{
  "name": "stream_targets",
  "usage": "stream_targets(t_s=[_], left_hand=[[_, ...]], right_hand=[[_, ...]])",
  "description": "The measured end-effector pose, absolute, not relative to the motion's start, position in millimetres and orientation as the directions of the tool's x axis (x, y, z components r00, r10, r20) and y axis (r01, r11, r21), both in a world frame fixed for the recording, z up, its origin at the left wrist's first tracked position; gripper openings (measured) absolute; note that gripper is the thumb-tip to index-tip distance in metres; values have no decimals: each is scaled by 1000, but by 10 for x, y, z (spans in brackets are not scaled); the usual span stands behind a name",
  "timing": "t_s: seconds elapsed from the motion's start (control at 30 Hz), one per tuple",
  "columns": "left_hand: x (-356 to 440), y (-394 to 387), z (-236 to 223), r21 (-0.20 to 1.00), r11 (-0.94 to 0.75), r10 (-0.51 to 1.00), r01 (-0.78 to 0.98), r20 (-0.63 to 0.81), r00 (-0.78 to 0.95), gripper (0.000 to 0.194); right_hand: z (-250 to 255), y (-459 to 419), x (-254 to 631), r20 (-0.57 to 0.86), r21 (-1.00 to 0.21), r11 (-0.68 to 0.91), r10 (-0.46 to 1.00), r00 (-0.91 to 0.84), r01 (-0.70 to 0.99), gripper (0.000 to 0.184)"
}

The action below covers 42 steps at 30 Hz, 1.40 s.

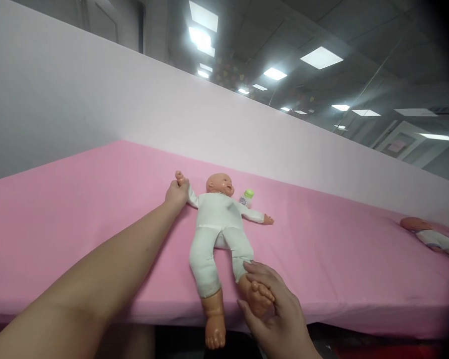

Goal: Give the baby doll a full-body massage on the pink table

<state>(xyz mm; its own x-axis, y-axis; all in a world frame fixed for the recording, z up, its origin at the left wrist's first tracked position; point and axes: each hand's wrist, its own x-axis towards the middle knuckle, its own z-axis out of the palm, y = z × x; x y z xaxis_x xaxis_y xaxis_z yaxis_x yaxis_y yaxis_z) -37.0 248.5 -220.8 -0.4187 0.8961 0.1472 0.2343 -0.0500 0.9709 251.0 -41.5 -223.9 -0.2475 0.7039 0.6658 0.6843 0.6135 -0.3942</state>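
A baby doll (219,212) lies on its back on a pink sheet (333,254), near the middle of the view, with its head away from the person and its legs toward them. White cloth covers its torso, its arms down to the wrists and its legs down to the shins; the head, hands and feet are bare, smooth plastic. The head is turned toward the right of the view, and both arms reach out sideways. The legs lie apart, and the foot on the left side of the view sticks out past the sheet's near edge.

The left hand (177,194) is closed around the doll's forearm on the left side of the view, its fingers folded in and the doll's small hand poking out above them. The right hand (284,314) is at the doll's other foot: the fingers curve together over the ankle, with the thumb held apart on the near side and the foot between them. I cannot tell how firmly the thumb presses there.

Just beside the doll's outstretched arm on the right is a small bottle with a green cap (247,198). Well apart, at the right edge, lies a second doll (434,238), partly cut off. A pale partition (108,85) rises behind the sheet, and bright ceiling lights (322,58) show above it.
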Motion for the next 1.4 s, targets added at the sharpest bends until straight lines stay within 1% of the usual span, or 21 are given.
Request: stream_targets(t_s=[0.1,0.2,0.3,0.43,0.5,0.6,0.7,0.77,0.83,0.93,1.0,1.07,1.27,1.33,1.4], left_hand=[[-362,2452,-2181,955,-19,896,295,147,-418,41],[-351,2413,-2149,927,-60,914,370,200,-352,41],[-323,2359,-2124,883,-115,929,456,258,-265,42],[-239,2229,-2054,802,-188,934,567,324,-148,41],[-185,2153,-2004,716,-258,927,649,373,-44,43],[-106,2068,-1949,547,-369,893,752,431,125,50],[-44,2030,-1938,387,-417,875,823,414,249,57],[-16,2017,-1938,290,-437,866,851,393,310,58],[7,2002,-1931,202,-446,853,872,389,347,55],[33,1971,-1912,118,-439,846,891,388,366,54],[42,1953,-1908,106,-440,844,892,388,370,54],[41,1946,-1912,111,-446,843,888,386,376,54],[-11,1987,-1900,130,-512,816,849,380,435,54],[-48,2013,-1889,205,-522,819,828,391,420,52],[-105,2049,-1896,352,-501,840,791,416,348,48]], right_hand=[[-2316,-426,2513,603,-402,601,741,-295,691,38],[-2413,-421,2491,563,-436,568,777,-280,698,39],[-2440,-416,2468,585,-447,575,767,-262,685,40],[-2277,-391,2444,648,-431,609,722,-242,666,37],[-2142,-348,2429,677,-428,614,704,-215,663,36],[-1947,-222,2395,703,-417,620,683,-197,665,35],[-1803,-10,2352,721,-394,614,668,-185,684,36],[-1741,177,2318,726,-380,600,666,-175,704,35],[-1701,388,2276,703,-377,577,688,-182,725,35],[-1679,689,2194,572,-418,500,794,-208,758,33],[-1684,831,2142,472,-464,418,863,-181,781,27],[-1698,904,2110,425,-492,357,894,-139,794,24],[-1798,876,2119,450,-518,346,888,-95,782,29],[-1863,835,2108,475,-512,358,875,-90,781,29],[-1940,764,2085,527,-488,395,844,-97,779,28]])
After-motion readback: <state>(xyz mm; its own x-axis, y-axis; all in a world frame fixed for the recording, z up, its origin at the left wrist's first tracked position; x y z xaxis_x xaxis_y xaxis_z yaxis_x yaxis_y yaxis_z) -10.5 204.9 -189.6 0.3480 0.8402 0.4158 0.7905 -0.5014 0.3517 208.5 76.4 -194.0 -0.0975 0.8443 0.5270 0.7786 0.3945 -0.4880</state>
